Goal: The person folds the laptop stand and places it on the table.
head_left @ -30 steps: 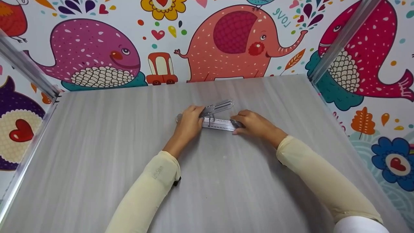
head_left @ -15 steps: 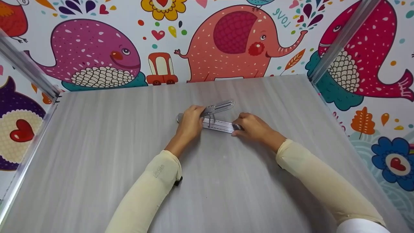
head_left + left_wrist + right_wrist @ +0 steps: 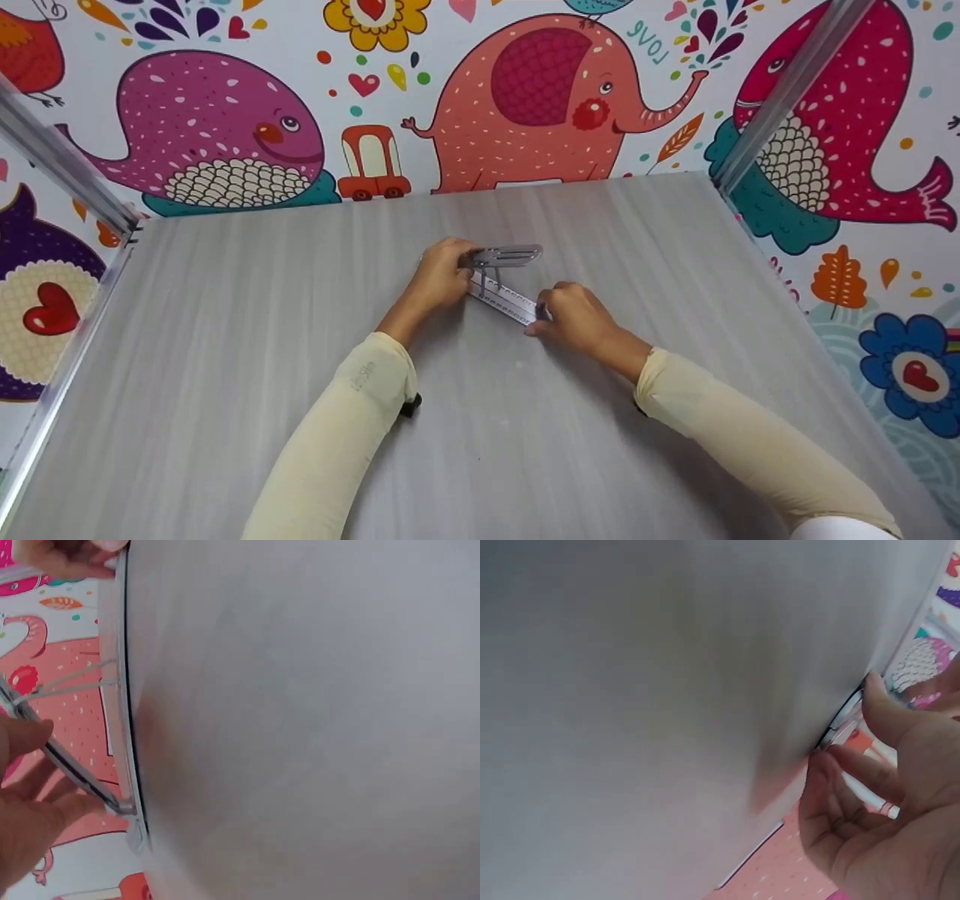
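A hinged device with a slotted grey upper arm (image 3: 510,256) and a flat pale base (image 3: 504,297) lies near the middle of the table. Ruler-like marks run along the base; I cannot tell the device's exact kind. Two thin struts (image 3: 75,688) join arm and base, with the arm raised at an angle. My left hand (image 3: 444,271) grips the upper arm near the hinge and covers the left end. At the other end of the base, my right hand (image 3: 577,319) pinches the dark tip between thumb and fingers. In the right wrist view, the fingers hide most of the device.
The grey, wood-grained table (image 3: 225,337) stretches around both hands. Behind it stands a wall (image 3: 367,82) printed with cartoon animals. Metal posts (image 3: 795,90) rise at the table's back corners.
The base's right end has swung toward me with my right hand. The device has turned, so its upper arm appears more level. Both hands keep their grip.
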{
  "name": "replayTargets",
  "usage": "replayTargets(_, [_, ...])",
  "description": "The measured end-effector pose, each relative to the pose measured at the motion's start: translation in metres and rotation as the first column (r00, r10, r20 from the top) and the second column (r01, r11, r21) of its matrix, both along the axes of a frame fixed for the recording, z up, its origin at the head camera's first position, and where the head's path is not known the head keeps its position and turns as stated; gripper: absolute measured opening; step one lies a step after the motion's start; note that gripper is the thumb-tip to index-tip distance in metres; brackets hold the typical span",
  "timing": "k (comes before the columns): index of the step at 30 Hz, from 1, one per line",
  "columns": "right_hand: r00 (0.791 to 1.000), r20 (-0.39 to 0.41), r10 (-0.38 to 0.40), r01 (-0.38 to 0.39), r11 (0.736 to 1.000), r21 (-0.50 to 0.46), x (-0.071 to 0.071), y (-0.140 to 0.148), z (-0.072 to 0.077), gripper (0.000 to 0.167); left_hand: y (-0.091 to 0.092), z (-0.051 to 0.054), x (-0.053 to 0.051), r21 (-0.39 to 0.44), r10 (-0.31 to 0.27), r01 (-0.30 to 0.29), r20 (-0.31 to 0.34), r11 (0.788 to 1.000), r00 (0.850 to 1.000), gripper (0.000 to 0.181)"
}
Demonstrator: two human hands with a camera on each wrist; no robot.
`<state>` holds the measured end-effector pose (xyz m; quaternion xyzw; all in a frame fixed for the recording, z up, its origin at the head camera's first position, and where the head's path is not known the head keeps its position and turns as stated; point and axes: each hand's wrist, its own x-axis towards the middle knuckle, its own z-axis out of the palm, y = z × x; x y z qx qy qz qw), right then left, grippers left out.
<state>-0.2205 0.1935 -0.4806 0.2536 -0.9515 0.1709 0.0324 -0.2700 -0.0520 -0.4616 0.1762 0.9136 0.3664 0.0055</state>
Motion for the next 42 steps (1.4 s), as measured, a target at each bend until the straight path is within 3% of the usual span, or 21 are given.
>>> replayTargets(11, [0.986, 0.105, -0.131, 0.136, 0.99, -0.044, 0.021, -0.019, 0.004, 0.033, -0.005, 0.0, -0.021, 0.057, -0.128, 0.123, 0.083, 0.991, 0.988, 0.047])
replayTargets(20, [0.966, 0.17, -0.193, 0.207, 0.976, -0.065, 0.031, -0.034, 0.005, 0.043, 0.003, 0.002, -0.036, 0.096, -0.27, 0.259, 0.145, 0.961, 0.952, 0.057])
replayTargets(29, [0.955, 0.207, -0.214, 0.231, 0.971, -0.063, 0.031, -0.051, 0.003, 0.045, -0.003, -0.001, -0.046, 0.142, -0.328, 0.305, 0.189, 0.942, 0.926, 0.059])
replayTargets(37, [0.945, 0.231, -0.23, 0.241, 0.97, -0.02, 0.028, -0.063, 0.003, 0.048, -0.006, -0.004, -0.05, 0.178, -0.335, 0.3, 0.228, 0.937, 0.914, 0.058])
replayTargets(42, [0.938, 0.233, -0.256, 0.258, 0.966, 0.021, 0.026, -0.068, 0.005, 0.051, -0.004, -0.006, -0.054, 0.21, -0.371, 0.33, 0.204, 0.92, 0.906, 0.055])
